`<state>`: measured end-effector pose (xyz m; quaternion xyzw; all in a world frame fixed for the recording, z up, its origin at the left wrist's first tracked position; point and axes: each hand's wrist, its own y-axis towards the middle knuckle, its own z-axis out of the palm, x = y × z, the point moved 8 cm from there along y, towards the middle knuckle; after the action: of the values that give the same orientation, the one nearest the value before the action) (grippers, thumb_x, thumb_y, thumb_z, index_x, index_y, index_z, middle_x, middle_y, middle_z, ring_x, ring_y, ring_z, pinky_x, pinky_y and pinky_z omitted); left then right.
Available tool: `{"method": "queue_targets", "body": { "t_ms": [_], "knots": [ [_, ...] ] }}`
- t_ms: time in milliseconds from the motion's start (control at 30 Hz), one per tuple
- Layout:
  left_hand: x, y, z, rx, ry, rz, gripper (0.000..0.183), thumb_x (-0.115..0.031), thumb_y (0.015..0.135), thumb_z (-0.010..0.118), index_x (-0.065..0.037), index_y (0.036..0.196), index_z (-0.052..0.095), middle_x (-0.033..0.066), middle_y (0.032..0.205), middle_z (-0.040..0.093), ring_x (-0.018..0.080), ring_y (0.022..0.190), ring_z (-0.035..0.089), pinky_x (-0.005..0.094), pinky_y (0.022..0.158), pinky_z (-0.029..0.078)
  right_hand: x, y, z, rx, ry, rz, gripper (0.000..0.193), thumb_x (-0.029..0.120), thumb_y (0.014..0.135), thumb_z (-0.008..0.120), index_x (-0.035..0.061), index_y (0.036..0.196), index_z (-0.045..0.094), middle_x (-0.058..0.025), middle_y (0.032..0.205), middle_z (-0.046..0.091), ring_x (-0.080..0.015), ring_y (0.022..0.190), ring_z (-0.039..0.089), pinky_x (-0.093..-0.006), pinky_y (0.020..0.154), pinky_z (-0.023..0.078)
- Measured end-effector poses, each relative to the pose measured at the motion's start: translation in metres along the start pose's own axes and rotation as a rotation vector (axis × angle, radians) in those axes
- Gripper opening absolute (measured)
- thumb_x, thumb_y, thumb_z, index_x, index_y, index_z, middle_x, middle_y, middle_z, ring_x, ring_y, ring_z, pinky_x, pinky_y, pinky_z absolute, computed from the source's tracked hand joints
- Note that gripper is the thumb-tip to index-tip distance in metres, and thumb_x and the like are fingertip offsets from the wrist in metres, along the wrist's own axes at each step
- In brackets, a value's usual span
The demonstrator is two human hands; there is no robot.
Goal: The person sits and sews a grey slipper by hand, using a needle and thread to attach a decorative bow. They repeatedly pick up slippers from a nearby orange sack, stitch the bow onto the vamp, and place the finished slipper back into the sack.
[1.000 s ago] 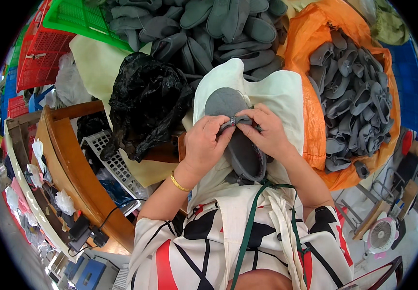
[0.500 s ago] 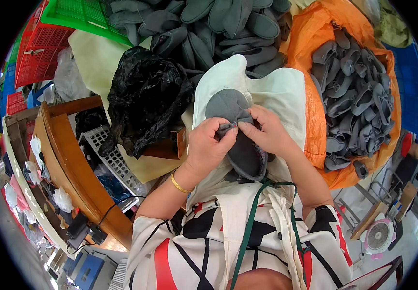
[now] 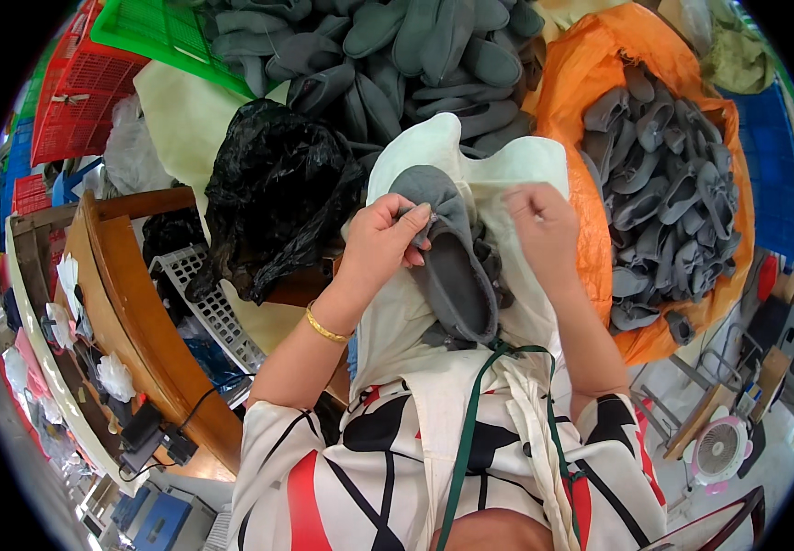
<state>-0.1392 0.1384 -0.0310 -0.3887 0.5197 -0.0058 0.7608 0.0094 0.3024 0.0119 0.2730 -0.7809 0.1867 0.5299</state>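
A grey cloth shoe (image 3: 457, 286) lies on the white apron (image 3: 388, 317) over my lap, its toe away from me and its opening facing up. My left hand (image 3: 386, 241) pinches the shoe's edge between thumb and fingers, near the front of the opening. Off to the right of the shoe, my right hand (image 3: 541, 225) is raised with its fingers curled together and slightly blurred. Whatever those fingers hold, if anything, is too small to make out. More grey fabric shows beneath the shoe.
Grey shoes (image 3: 415, 41) are heaped ahead of me. An orange sack (image 3: 590, 55) full of similar shoes stands at right. At left are a black plastic bag (image 3: 273, 184), a white perforated basket (image 3: 213, 298) and a wooden table (image 3: 140, 321). A green crate (image 3: 154, 37) is at far left.
My right hand has left the shoe and moved up and to the right. My left hand keeps its pinch, shifted slightly up and left, and the shoe's opening is now more exposed.
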Motion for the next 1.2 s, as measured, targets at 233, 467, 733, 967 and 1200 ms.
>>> {"method": "queue_targets", "body": {
  "t_ms": [233,467,733,967,1200],
  "knots": [
    [0.0,0.001,-0.001,-0.083,-0.046,0.075,0.018,-0.021,0.093,0.07,-0.007,0.084,0.061,-0.0008,0.069,0.062,0.0043,0.054,0.054,0.0187,0.047,0.043,0.01,-0.01,0.06,0.116,1.486,0.41,0.043,0.039,0.107,0.042,0.0089,0.078,0.052,-0.0003,0.064,0.044,-0.0154,0.064,0.045,-0.0341,0.076,0.046],
    [0.013,0.001,-0.012,-0.113,-0.046,0.064,0.016,-0.018,0.092,0.072,-0.007,0.083,0.064,-0.0015,0.073,0.066,0.0026,0.053,0.052,0.0179,0.046,0.04,-0.008,-0.076,0.029,0.166,1.509,0.47,0.049,0.033,0.107,0.041,0.0156,0.062,0.034,0.0025,0.055,0.027,-0.0137,0.054,0.028,-0.0328,0.066,0.037],
    [-0.017,-0.007,-0.003,-0.123,0.513,0.461,0.014,-0.015,0.091,0.071,-0.003,0.09,0.064,-0.0004,0.079,0.065,0.0091,0.064,0.057,0.0245,0.056,0.045,-0.007,-0.071,0.025,0.04,1.376,0.473,0.037,0.029,0.106,0.043,0.0124,0.073,0.044,0.0004,0.063,0.04,-0.014,0.06,0.041,-0.0356,0.073,0.043],
    [-0.063,-0.038,0.039,-0.139,0.969,0.853,0.012,-0.01,0.086,0.068,-0.007,0.097,0.065,0.0101,0.084,0.06,0.0252,0.069,0.061,0.0322,0.062,0.049,0.015,-0.105,0.061,0.29,1.249,0.229,0.027,0.025,0.106,0.044,0.0065,0.089,0.052,-0.0035,0.08,0.054,-0.0154,0.073,0.054,-0.0401,0.094,0.047],
    [-0.073,-0.032,0.05,-0.045,1.25,0.61,0.036,-0.038,0.085,0.072,-0.004,0.09,0.061,0.0109,0.078,0.061,0.0299,0.068,0.063,0.0367,0.061,0.05,0.081,-0.131,0.075,0.5,0.182,-0.582,0.007,0.011,0.084,0.064,0.006,0.085,0.06,-0.0079,0.082,0.056,-0.0286,0.081,0.056,-0.04,0.075,0.049]
  ]
}}
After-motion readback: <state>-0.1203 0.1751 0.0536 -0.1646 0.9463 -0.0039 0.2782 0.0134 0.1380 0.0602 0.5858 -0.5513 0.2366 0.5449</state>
